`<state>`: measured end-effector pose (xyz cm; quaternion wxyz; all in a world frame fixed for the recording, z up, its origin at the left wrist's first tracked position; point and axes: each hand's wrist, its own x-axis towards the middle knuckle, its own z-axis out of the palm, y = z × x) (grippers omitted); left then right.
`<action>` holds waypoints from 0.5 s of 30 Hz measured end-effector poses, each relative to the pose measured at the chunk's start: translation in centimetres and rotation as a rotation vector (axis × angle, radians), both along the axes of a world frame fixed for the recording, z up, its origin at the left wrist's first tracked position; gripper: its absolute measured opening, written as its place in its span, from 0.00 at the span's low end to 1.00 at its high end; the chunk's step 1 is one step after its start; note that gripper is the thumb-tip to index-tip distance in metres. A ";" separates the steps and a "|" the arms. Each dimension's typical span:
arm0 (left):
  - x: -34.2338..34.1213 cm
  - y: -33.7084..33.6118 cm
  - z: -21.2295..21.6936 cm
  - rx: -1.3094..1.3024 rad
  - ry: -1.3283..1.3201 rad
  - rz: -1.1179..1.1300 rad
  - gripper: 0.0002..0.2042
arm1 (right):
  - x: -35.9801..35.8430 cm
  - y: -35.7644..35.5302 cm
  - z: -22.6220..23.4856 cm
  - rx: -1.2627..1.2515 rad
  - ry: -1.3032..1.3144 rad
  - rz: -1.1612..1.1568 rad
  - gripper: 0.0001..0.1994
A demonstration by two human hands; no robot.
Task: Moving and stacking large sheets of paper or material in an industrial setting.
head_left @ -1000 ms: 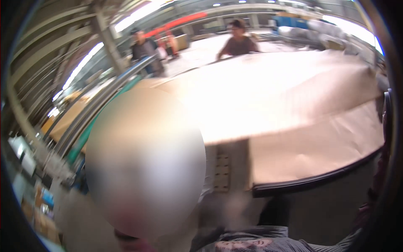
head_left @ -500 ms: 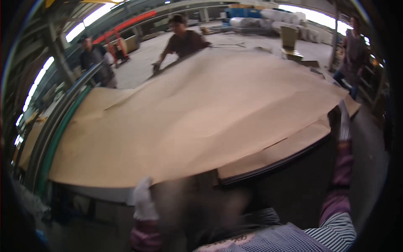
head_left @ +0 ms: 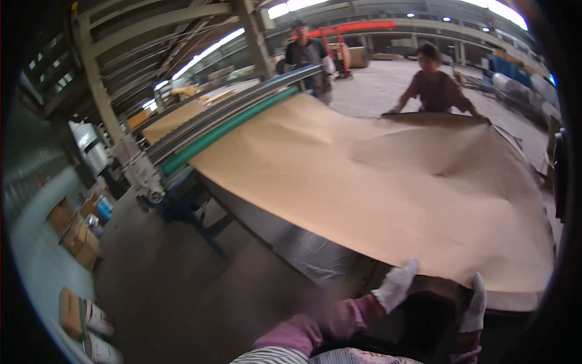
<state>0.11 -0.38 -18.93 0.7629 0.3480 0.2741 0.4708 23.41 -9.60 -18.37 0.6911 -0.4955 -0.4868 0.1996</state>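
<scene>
Both hands wear white knitted gloves and meet the near edge of a large brown paper sheet (head_left: 388,182). The left hand (head_left: 397,285) reaches up from a purple sleeve, its fingers laid against the sheet's underside at the edge; the right hand (head_left: 474,306) stands close beside it with fingers pointing up along the same edge. Whether either hand is pinching the paper or only pressing on it cannot be told.

The sheet is matte, smooth and slightly billowed, with soft creases; it covers the long tabletop (head_left: 291,239), whose grey metal side shows below. At the far end a person in a dark red shirt (head_left: 433,85) leans over with both arms on the sheet. Along the left side runs a green roller (head_left: 227,130) beside steel rails. Another person in a dark top (head_left: 306,54) stands behind it. Cardboard boxes (head_left: 76,233) sit on the concrete floor (head_left: 176,285).
</scene>
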 end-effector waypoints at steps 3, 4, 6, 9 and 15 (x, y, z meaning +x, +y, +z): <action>2.0 -0.7 -0.6 -0.079 0.175 0.010 0.16 | -3.6 1.8 0.1 -0.141 0.652 0.348 0.19; 2.8 -0.6 0.4 -0.085 0.302 -0.024 0.17 | -0.7 3.4 -2.7 -0.100 0.467 0.337 0.18; 4.2 -1.8 4.7 -0.128 0.111 -0.079 0.20 | 6.0 6.9 -7.2 0.000 0.107 0.270 0.17; 0.4 0.5 2.3 0.055 -0.361 -0.306 0.23 | 19.5 5.8 -13.1 0.090 -0.439 0.043 0.15; -25.6 7.8 4.8 0.304 0.518 0.913 0.17 | 11.3 0.6 8.0 -0.458 -1.206 -0.228 0.18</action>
